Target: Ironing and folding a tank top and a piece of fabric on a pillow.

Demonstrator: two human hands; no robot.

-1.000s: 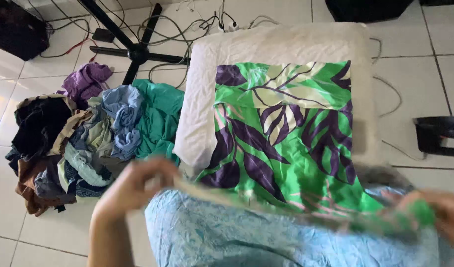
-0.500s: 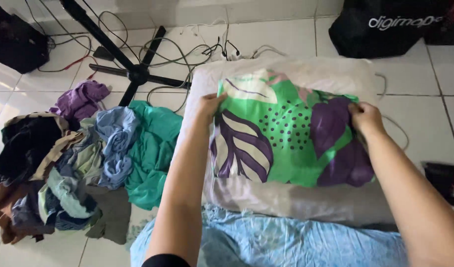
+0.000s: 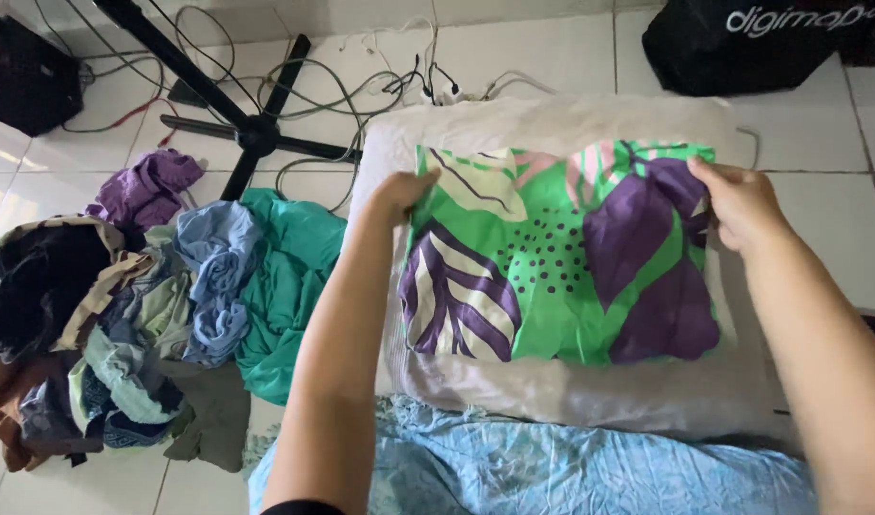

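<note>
- The left hand [image 3: 401, 194] pinches the upper left corner of a folded green cloth [image 3: 552, 267] printed with purple and cream leaves; its fingers are closed on the fabric edge.
- The right hand [image 3: 738, 202] grips the upper right corner of the same cloth, fingers curled around the edge.
- The folded green cloth lies flat on a white pillow [image 3: 571, 124], which rests on the tiled floor [image 3: 819, 219]; the cloth covers most of the pillow's middle, with white showing above and below it.
- A light blue crinkled fabric [image 3: 552, 467] spreads just below the pillow, nearest the person, touching its lower edge.
- To the left of the pillow sits a heap of clothes [image 3: 161, 296]: teal, pale blue, purple, dark and striped pieces jumbled together.
- Beyond the heap, a black stand base [image 3: 256, 133] sits among tangled cables [image 3: 361, 86].
- A black bag [image 3: 742, 43] lies at the top right.
</note>
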